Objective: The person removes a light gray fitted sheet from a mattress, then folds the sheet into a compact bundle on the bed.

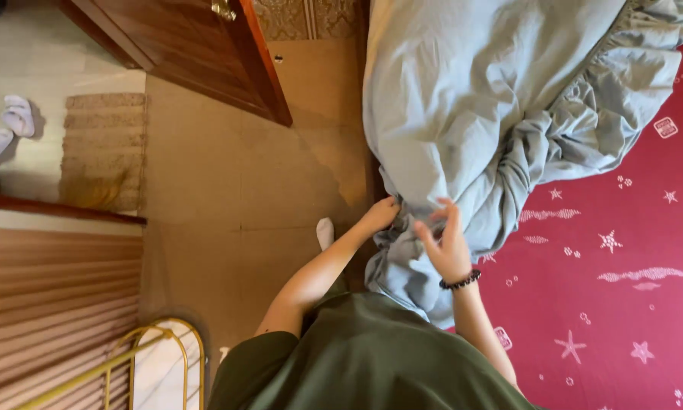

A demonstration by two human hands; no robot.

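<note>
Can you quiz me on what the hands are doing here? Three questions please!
1. True or false: the left hand touches the grey-blue fitted sheet.
2. Which wrist wears the black bead bracelet? A left, B right.
3. What colour is the star-patterned mattress cover?

Key: 1 true, its fingers grip the gathered edge. 2 B, on the right hand. 3 red.
</note>
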